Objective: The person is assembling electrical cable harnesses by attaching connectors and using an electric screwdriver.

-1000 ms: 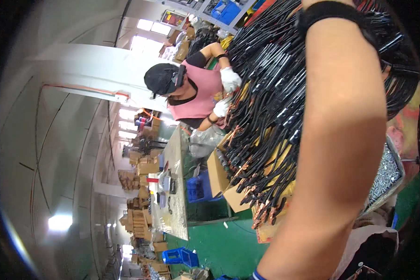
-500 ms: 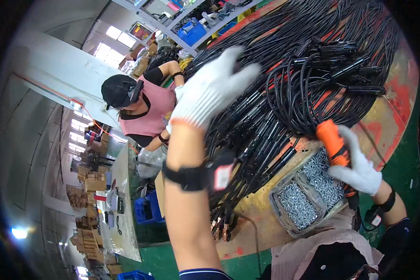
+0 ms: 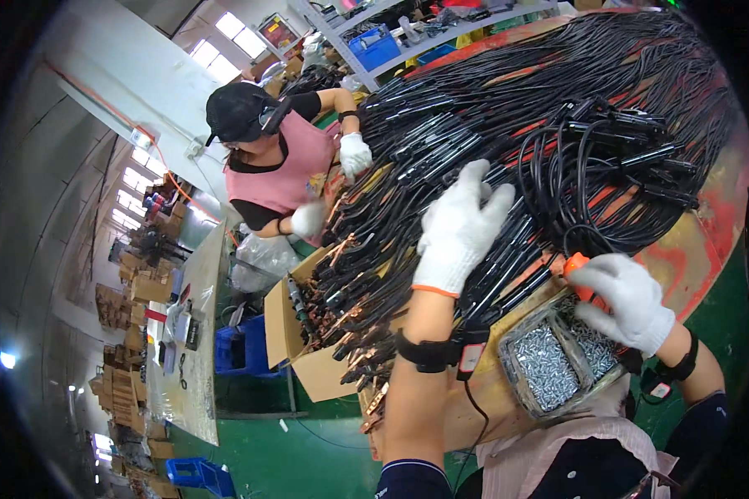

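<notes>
Gripping an orange tool [image 3: 577, 264] beside the screw tub [image 3: 572, 347]

The right hand [image 3: 627, 301], in a white glove, is closed around the orange tool at the far right side of the tub, with only part of the tool showing past the fingers; the left hand [image 3: 462, 229], also gloved, lies beyond the tub and to its left, over a row of black rods [image 3: 508, 249], its fingers parted and bent; whether it grasps a rod, I cannot tell. The rods run from just behind the tub toward the far left; coiled black cables [image 3: 549, 183] lie beyond it; copper ends [image 3: 366, 362] spread to its left, near a cardboard box [image 3: 324, 374]. Silver screws [image 3: 545, 370] fill the tub, which sits on a stained table [image 3: 474, 407]. A co-worker [image 3: 295, 166] in a pink top stands well to the left of the tub and beyond it, wearing white gloves, one of them blurred.
</notes>
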Demonstrator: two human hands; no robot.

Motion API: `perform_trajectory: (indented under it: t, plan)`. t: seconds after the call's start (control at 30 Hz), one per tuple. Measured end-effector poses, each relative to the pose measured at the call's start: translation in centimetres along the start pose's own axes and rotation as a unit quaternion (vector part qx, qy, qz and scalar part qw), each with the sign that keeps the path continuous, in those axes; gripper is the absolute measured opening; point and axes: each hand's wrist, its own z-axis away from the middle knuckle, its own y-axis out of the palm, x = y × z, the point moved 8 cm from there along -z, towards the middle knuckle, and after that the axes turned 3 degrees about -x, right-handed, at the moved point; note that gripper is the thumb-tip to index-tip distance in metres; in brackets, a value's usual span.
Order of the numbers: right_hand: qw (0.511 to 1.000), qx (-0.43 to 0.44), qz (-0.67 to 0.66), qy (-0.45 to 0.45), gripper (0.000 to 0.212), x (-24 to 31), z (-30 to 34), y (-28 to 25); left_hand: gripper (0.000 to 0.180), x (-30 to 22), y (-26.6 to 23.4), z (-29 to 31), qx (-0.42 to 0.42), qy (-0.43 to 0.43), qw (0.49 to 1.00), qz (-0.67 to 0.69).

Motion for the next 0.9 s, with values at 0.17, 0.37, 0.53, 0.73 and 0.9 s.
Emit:
perform_trajectory:
  t: [0.17,0.37,0.53,0.73,0.9]
  plan:
    - [0.974,0.133,0.070,-0.172,0.031,6.1,-2.6,6.3,0.052,-3.3,2.3,0.6,-0.015,0.043,0.989,0.138]
    - [0.944,0.209,0.061,-0.249,0.026,7.3,0.1,7.4,0.045,-4.7,1.3,7.2,-0.142,0.166,0.965,0.143]
    - [0.956,0.142,0.105,-0.235,0.032,4.4,-5.4,6.7,0.041,5.9,-1.0,19.0,-0.099,-0.033,0.994,-0.034]
    - [0.945,0.161,0.174,-0.225,0.049,1.4,-9.4,7.8,0.019,14.3,-5.5,31.6,-0.155,-0.187,0.936,-0.256]
    - [0.931,0.168,0.185,-0.266,0.048,0.9,-10.9,12.0,0.016,16.2,-4.3,32.7,-0.168,-0.152,0.954,-0.194]
